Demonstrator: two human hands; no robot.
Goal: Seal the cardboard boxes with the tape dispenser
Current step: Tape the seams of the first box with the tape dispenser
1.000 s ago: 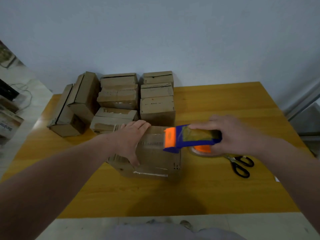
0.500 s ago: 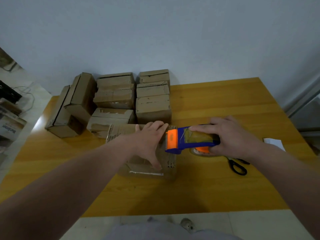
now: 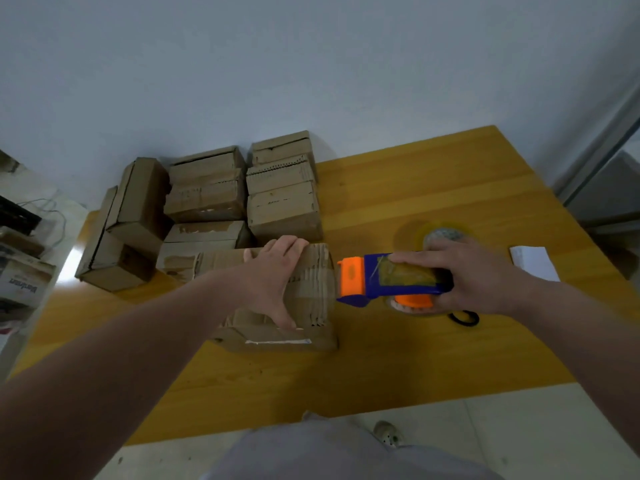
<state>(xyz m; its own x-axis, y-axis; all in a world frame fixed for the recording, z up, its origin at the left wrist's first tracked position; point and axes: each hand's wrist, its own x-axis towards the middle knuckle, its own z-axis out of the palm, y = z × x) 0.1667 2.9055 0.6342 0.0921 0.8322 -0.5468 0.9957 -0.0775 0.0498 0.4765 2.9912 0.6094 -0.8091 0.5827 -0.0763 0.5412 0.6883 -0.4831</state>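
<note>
A: Where is the box, and what do the 2 hands do?

B: The cardboard box (image 3: 277, 337) lies near the middle of the table (image 3: 415, 188), just in front of the pile of other boxes (image 3: 284, 206) at the back left corner. The left hand (image 3: 273, 275) lies flat on its top with straight fingers and presses it down. The right hand (image 3: 485, 275) is wrapped around the tape dispenser (image 3: 391, 278). The orange nose is just beside the right edge of the box top; if it touches already, I cannot tell.

A: How will the box handle?

B: I judge it light and rather soft. The cardboard looks worn and wrinkled, so it may slide or sink under the dispenser. Better to hold it from above, beside the seam and not on it.

A: Is there room to move?

B: Toward the front edge, yes. On the right side lie 1 tape roll (image 3: 446, 233), scissors (image 3: 464, 318) and a paper slip (image 3: 533, 263), so the elbow must go carefully there.
</note>
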